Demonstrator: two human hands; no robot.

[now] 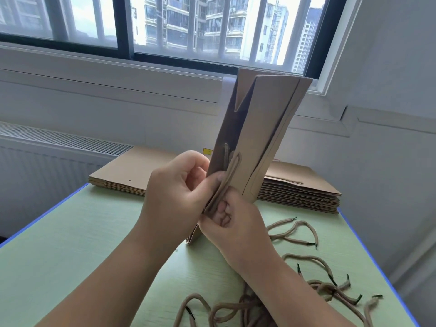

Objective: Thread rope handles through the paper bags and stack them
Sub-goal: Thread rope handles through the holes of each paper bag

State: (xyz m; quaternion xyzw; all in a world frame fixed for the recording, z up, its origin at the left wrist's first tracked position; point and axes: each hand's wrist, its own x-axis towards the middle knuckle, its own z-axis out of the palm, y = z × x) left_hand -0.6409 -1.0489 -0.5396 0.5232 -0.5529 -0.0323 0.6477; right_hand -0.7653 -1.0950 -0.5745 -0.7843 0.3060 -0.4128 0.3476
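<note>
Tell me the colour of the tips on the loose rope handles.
Dark green tips, beige rope handles; head view.

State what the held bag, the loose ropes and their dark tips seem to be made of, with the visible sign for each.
The held bag: brown kraft paper, matte; sharp folds and creases. The loose ropes: soft braided cord, probably cotton or synthetic; limp curls, fuzzy surface. The dark tips: likely plastic; stiff, straight, thin.

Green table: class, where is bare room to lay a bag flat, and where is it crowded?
Bare: table's left part, between its blue edge, the left forearm and the left bag stack. Crowded: rope handles cover the near right; the right bag stack fills the far right.
</note>
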